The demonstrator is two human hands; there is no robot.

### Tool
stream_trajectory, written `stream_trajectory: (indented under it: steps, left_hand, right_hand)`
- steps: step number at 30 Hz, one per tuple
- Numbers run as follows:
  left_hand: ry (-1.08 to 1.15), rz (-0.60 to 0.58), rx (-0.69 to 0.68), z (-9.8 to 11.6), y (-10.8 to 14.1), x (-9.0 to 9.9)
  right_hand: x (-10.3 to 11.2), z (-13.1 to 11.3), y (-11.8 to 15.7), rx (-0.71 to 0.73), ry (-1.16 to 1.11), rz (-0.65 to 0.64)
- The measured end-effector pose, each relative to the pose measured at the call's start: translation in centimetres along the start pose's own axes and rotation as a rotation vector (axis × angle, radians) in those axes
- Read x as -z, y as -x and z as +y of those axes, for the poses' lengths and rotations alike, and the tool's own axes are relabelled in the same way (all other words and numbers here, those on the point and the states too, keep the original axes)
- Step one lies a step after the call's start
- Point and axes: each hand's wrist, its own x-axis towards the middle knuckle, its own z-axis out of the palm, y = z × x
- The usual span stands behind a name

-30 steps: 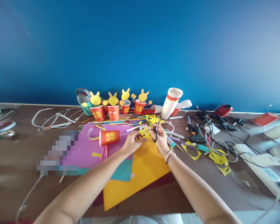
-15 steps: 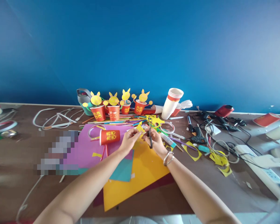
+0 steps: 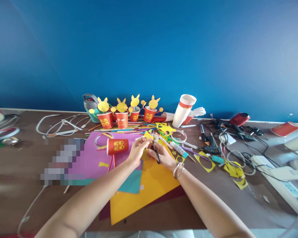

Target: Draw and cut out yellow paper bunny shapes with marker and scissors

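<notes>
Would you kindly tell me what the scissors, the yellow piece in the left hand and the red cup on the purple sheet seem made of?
Scissors: dark handles, probably plastic; blades thin, greyish, likely metal. Yellow piece: matte paper or thin card, being flat and crisp-edged. Red cup: probably paper, smooth with printed yellow characters.

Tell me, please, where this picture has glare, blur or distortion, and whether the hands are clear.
In the head view, the blue wall pales toward the right; in the same view, the red cup and power strip at far right look stretched and soft, and mosaic blocks hide a patch at left; in the head view, left hand and right hand are fairly clear.
</notes>
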Motion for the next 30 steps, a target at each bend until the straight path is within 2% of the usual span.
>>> stream_trajectory:
  steps: [15,24,30]
  left_hand:
    - [-0.008,-0.053,0.037,0.09,0.09,0.06]
    - [-0.053,-0.066,0.0,0.12,-0.18,0.44]
    - [-0.147,-0.035,-0.055,0.55,-0.45,0.46]
  right_hand:
    - [-0.12,-0.4,0.15,-0.001,0.046,0.021]
    - [-0.1,-0.49,0.18,-0.036,0.062,0.038]
    - [0.01,-0.8,0.26,-0.067,0.024,0.052]
